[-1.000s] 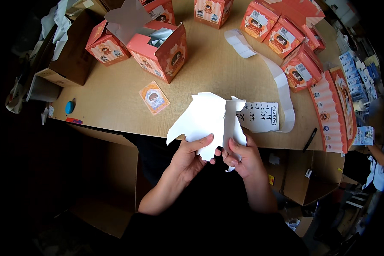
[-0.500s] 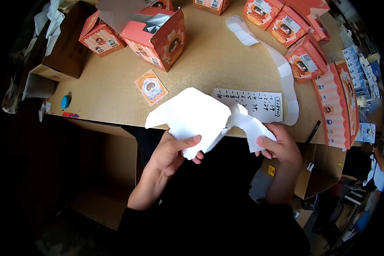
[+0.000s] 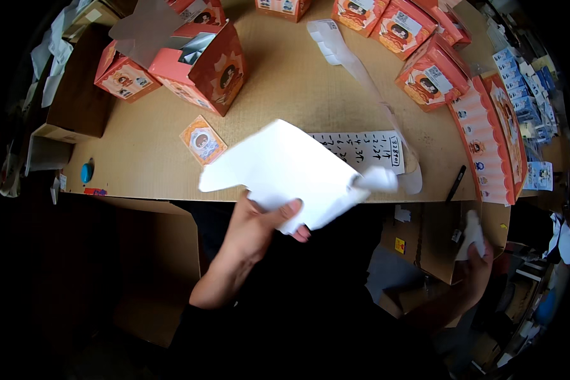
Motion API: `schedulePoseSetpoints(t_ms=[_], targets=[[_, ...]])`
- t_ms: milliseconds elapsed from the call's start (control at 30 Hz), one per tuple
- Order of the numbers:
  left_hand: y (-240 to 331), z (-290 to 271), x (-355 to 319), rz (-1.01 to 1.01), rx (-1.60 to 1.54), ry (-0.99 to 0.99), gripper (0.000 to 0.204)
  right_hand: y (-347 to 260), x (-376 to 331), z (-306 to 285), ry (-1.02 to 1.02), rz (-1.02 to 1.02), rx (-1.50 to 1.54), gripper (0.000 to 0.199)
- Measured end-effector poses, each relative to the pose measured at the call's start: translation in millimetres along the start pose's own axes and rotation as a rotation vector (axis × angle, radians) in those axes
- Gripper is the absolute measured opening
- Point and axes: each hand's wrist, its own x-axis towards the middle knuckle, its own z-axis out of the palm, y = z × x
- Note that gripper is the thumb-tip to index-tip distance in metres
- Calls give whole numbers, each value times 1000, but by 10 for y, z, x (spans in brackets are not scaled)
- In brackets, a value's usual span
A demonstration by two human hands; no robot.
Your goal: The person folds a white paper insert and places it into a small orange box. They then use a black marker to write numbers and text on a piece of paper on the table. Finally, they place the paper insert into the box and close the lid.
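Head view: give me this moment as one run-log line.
left hand: gripping white sheet | right hand: holding white piece near cardboard box | orange card: on table

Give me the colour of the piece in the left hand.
The piece is plain white on its visible faces; the head view shows it best.

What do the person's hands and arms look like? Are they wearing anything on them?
The left hand and right hand wear no gloves. No ring or watch shows on the left; the right is too blurry for small details. The black left sleeve stops partway down the bare forearm.
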Motion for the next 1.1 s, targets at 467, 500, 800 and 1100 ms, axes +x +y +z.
schedulePoseSetpoints(t_ms=[467, 500, 800, 1100], targets=[[-45, -68, 274, 64, 10, 165, 38, 516, 438, 547, 719, -532, -739, 49], [-59, -64, 311, 64, 28, 165, 39, 203, 310, 947, 631, -575, -602, 43], [-88, -48, 329, 90, 78, 195, 48, -918, 539, 3062, -236, -1080, -395, 57], [-136, -95, 446, 86, -2, 187, 49, -509, 544, 3149, -393, -1020, -309, 48]])
